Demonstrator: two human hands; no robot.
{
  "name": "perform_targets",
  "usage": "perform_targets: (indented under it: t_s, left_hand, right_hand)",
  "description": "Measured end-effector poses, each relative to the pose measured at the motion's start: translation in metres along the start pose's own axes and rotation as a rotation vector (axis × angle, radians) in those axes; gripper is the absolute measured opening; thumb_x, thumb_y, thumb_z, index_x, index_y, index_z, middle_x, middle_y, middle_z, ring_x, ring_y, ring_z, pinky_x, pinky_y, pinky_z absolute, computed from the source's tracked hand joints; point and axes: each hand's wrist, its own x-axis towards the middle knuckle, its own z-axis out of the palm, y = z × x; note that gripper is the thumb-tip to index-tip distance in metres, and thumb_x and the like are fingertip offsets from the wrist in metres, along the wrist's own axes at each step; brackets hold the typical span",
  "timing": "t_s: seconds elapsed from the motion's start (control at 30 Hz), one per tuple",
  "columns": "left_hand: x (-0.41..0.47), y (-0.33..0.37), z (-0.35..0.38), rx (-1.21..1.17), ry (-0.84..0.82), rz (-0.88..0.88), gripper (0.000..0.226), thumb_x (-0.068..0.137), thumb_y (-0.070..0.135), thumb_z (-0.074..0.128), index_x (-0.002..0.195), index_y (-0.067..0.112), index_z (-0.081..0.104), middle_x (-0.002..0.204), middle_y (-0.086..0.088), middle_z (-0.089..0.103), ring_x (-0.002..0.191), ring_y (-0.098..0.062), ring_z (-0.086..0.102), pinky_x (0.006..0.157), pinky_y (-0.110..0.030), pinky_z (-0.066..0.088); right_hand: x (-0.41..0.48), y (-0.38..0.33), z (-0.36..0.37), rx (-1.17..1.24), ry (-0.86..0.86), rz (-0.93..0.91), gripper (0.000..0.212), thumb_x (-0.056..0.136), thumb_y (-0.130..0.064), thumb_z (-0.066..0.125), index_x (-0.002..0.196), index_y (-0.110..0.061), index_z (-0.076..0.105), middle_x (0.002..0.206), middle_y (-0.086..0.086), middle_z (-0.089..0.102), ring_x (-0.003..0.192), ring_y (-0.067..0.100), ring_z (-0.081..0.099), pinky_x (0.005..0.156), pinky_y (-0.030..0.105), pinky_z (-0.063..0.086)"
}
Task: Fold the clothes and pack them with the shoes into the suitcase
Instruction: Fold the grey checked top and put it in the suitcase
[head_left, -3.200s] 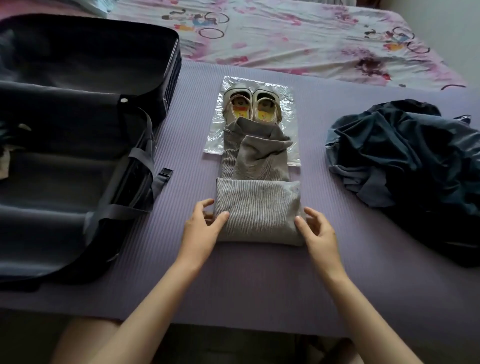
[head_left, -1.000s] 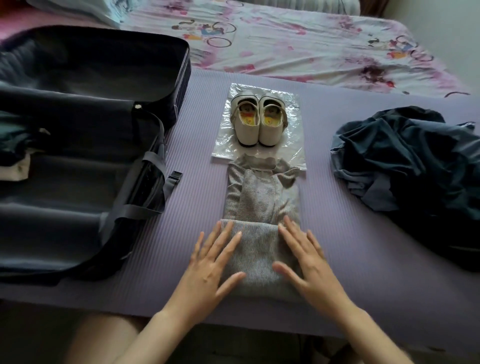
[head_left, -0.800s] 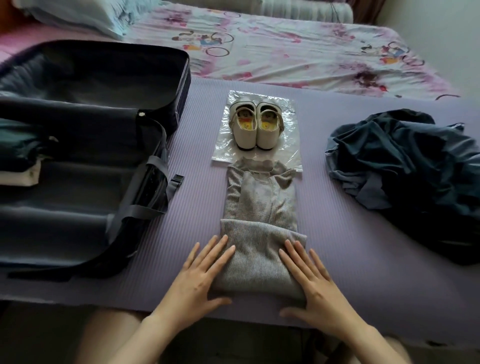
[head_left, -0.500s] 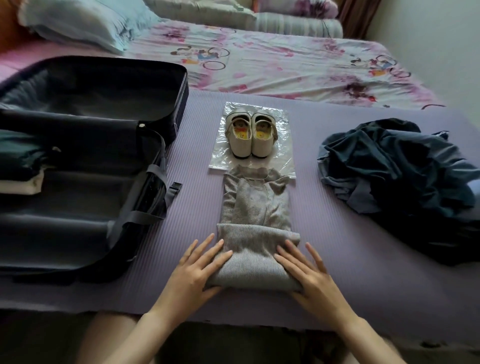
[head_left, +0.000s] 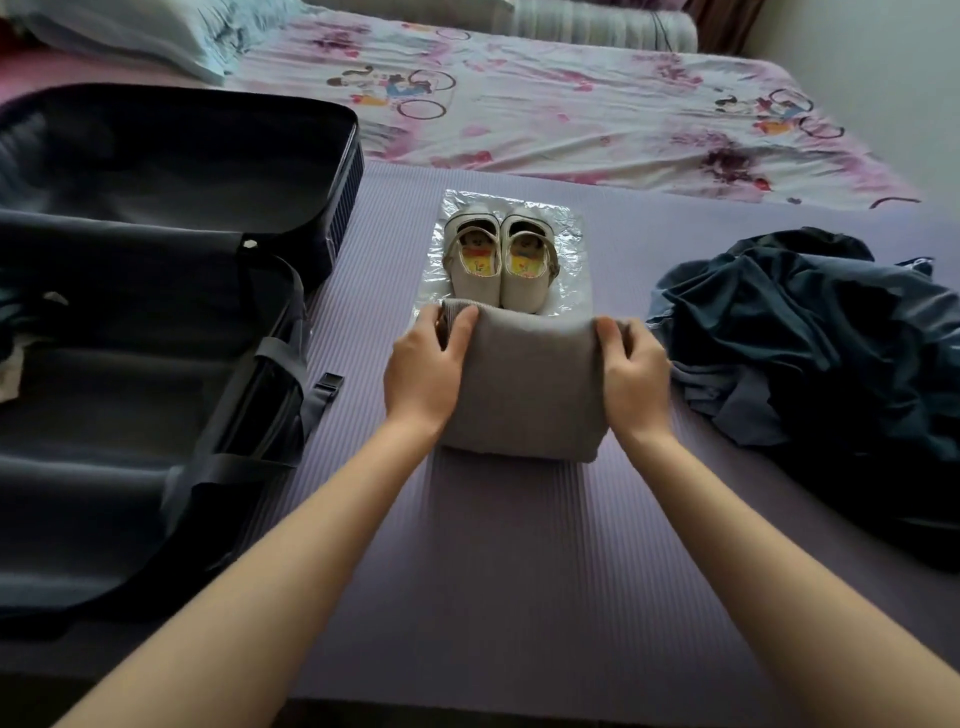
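Beside the open suitcase (head_left: 156, 171), white shoes (head_left: 500, 267) rest on a plastic bag (head_left: 572, 260).

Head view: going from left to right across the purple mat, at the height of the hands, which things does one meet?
suitcase → left hand → grey folded garment → right hand → dark blue clothes. The shoes are left out, since they lie behind the garment.
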Motion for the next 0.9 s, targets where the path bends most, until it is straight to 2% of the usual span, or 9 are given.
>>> perform_targets:
  t_s: [0.13, 0.2, 0.3, 0.37, 0.47, 0.6, 0.67, 0.77, 0.9]
  left_hand:
    - [0.037, -0.012, 0.038, 0.111, 0.017, -0.239, 0.045, 0.097, 0.048, 0.037, 0.117, 0.008, 0.045, 0.112, -0.011, 0.059, 0.099, -0.026, 0.055, 0.074, -0.035, 0.038]
    - [0.043, -0.019, 0.043, 0.158, 0.014, -0.302, 0.058, 0.096, 0.050, 0.036, 0.138, 0.010, 0.032, 0.137, -0.014, 0.044, 0.124, -0.030, 0.042, 0.095, -0.040, 0.036]
    - [0.029, -0.028, 0.040, 0.235, -0.030, -0.131, 0.064, 0.096, 0.051, 0.033, 0.150, 0.022, 0.014, 0.152, -0.010, 0.022, 0.138, -0.026, 0.022, 0.110, -0.041, 0.022]
    - [0.015, -0.039, 0.040, 0.233, -0.175, -0.046, 0.059, 0.096, 0.050, 0.033, 0.149, 0.029, 0.016, 0.154, -0.006, 0.020, 0.141, -0.024, 0.017, 0.113, -0.044, 0.019]
    - [-0.006, -0.055, 0.046, 0.191, -0.382, -0.118, 0.054, 0.098, 0.048, 0.030, 0.148, 0.036, 0.014, 0.158, -0.002, 0.008, 0.143, -0.023, 0.016, 0.113, -0.045, 0.018]
    - [-0.015, -0.047, 0.047, 0.104, -0.368, -0.253, 0.054, 0.099, 0.045, 0.031, 0.148, 0.040, 0.008, 0.159, -0.008, -0.006, 0.145, -0.028, 0.010, 0.114, -0.044, 0.015]
    - [-0.012, -0.041, 0.044, 0.063, -0.379, -0.311, 0.056, 0.099, 0.041, 0.036, 0.149, 0.039, 0.010, 0.157, -0.015, 0.007, 0.144, -0.028, 0.015, 0.113, -0.041, 0.018]
    - [-0.014, -0.043, 0.038, 0.018, -0.366, -0.306, 0.059, 0.097, 0.037, 0.044, 0.149, 0.034, 0.016, 0.145, -0.015, 0.036, 0.133, -0.028, 0.035, 0.106, -0.036, 0.029]
    - [-0.028, -0.050, 0.027, -0.110, -0.342, -0.365, 0.072, 0.092, 0.036, 0.056, 0.150, 0.031, 0.014, 0.146, -0.011, 0.038, 0.133, -0.026, 0.037, 0.109, -0.036, 0.030]
  right_hand:
    - [0.038, 0.018, 0.042, -0.305, 0.009, 0.193, 0.037, 0.101, -0.040, 0.035, 0.105, -0.009, 0.055, 0.110, 0.012, 0.063, 0.104, 0.031, 0.054, 0.089, 0.037, 0.035]
    - [0.045, 0.025, 0.050, -0.361, -0.020, 0.241, 0.048, 0.101, -0.044, 0.031, 0.130, -0.009, 0.046, 0.133, 0.014, 0.050, 0.123, 0.030, 0.044, 0.101, 0.039, 0.029]
    - [0.038, 0.033, 0.044, -0.348, -0.099, 0.120, 0.060, 0.099, -0.051, 0.028, 0.150, -0.020, 0.022, 0.156, 0.009, 0.019, 0.143, 0.024, 0.019, 0.114, 0.041, 0.015]
    - [0.019, 0.043, 0.038, -0.338, -0.206, 0.028, 0.061, 0.098, -0.053, 0.029, 0.151, -0.029, 0.013, 0.160, 0.000, 0.002, 0.146, 0.016, 0.005, 0.116, 0.042, 0.005]
    - [-0.012, 0.064, 0.042, -0.338, -0.409, 0.098, 0.060, 0.096, -0.055, 0.028, 0.150, -0.037, 0.008, 0.159, -0.005, -0.010, 0.146, 0.013, -0.008, 0.118, 0.042, -0.001]
    - [-0.015, 0.058, 0.040, -0.178, -0.398, 0.245, 0.064, 0.096, -0.050, 0.038, 0.150, -0.036, 0.006, 0.157, 0.000, -0.020, 0.146, 0.017, -0.007, 0.117, 0.040, 0.002]
    - [-0.012, 0.050, 0.031, -0.023, -0.387, 0.370, 0.065, 0.097, -0.042, 0.046, 0.151, -0.034, 0.010, 0.158, 0.003, -0.016, 0.146, 0.019, 0.001, 0.116, 0.035, 0.008]
    - [-0.021, 0.049, 0.023, 0.082, -0.447, 0.388, 0.063, 0.098, -0.032, 0.047, 0.151, -0.025, 0.013, 0.157, 0.000, 0.019, 0.143, 0.014, 0.022, 0.114, 0.027, 0.018]
    - [-0.040, 0.054, 0.017, 0.105, -0.480, 0.471, 0.070, 0.093, -0.041, 0.053, 0.150, -0.033, 0.013, 0.154, 0.006, 0.026, 0.140, 0.020, 0.028, 0.117, 0.042, 0.023]
